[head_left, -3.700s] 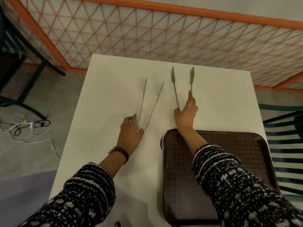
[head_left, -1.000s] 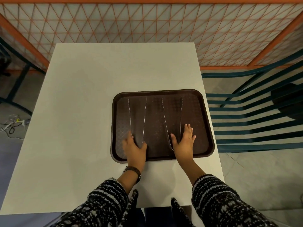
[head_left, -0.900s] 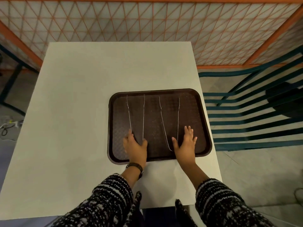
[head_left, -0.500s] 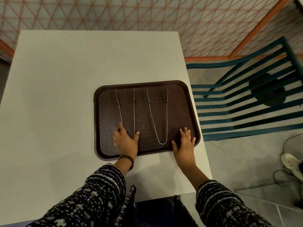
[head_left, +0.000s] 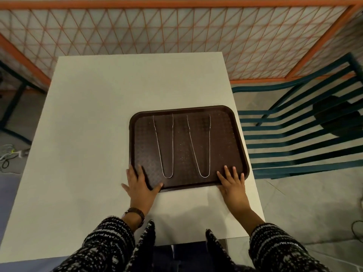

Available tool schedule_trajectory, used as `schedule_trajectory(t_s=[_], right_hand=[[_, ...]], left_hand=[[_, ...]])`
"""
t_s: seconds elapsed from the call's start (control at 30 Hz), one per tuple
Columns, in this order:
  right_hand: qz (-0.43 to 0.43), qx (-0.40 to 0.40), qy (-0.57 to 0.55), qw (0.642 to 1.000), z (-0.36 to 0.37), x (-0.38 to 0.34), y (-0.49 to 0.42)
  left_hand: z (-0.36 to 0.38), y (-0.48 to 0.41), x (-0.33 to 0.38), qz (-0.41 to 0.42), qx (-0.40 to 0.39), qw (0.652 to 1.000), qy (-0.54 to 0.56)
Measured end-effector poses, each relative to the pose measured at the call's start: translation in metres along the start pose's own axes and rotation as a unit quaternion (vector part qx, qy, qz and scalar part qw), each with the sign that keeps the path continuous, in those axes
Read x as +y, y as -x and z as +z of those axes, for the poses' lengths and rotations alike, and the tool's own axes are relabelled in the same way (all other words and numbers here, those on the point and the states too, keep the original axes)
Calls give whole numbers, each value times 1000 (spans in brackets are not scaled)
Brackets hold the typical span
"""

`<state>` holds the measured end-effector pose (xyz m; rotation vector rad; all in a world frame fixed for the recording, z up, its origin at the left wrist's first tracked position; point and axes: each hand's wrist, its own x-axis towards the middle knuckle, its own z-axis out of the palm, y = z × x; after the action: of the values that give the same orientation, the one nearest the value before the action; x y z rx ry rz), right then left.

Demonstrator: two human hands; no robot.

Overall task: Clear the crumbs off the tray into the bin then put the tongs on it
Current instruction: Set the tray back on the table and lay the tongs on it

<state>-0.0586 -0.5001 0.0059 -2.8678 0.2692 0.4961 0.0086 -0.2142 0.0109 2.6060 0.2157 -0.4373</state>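
Two metal tongs [head_left: 165,146] [head_left: 200,146] lie inside the brown tray [head_left: 238,148]; left hand [head_left: 140,183] and right hand [head_left: 232,182] rest flat on its near corners, grasping nothing — a tilt could slide both tongs off.

A dark brown tray [head_left: 238,138] with a fine textured grid, dotted with pale specks, holds two silvery tongs [head_left: 164,146] [head_left: 200,148]. It sits on a plain white table [head_left: 88,124]. Across the top runs an orange lattice fence [head_left: 176,30]. At right stands a teal slatted chair [head_left: 298,134]. The sleeves [head_left: 106,244] are black-and-white knit; the watch strap [head_left: 135,213] looks dark, possibly brown.
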Motion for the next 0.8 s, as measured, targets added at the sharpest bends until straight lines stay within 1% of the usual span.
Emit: schedule_trajectory(t_s=[0.1, 0.2, 0.33, 0.4, 0.47, 0.53, 0.57, 0.6, 0.67, 0.73, 0.8], right_hand=[[12, -11, -4, 1000, 0, -5, 1], [23, -44, 4, 999, 4, -7, -2], [31, -28, -5, 999, -2, -18, -8], [39, -10, -45, 998, -2, -20, -10], [5, 13, -86, 996, -6, -26, -9], [-61, -2, -100, 993, -8, -35, -9], [-77, -11, -108, 991, -6, -40, -10], [-70, -18, -119, 990, -5, -44, -13], [-24, -9, -144, 989, -4, -53, -19], [17, 9, -160, 987, -3, -59, -25], [40, 7, -163, 986, -2, -63, -30]], left_hand=[[-3, -4, -3, 7, -26, 1000, -4], [-8, -12, -8, 20, -35, 999, -9], [-15, -23, -10, 34, -46, 998, -19], [-18, -25, -8, 49, -40, 997, -43], [-18, -25, -3, 92, -26, 993, -62], [-15, -25, 4, 147, -26, 987, -63], [-12, -24, 8, 166, -32, 984, -59], [-9, -24, 11, 173, -41, 983, -51], [-3, -23, 16, 163, -55, 985, -30], [2, -23, 16, 148, -56, 987, -12], [5, -23, 15, 138, -56, 989, -4]])
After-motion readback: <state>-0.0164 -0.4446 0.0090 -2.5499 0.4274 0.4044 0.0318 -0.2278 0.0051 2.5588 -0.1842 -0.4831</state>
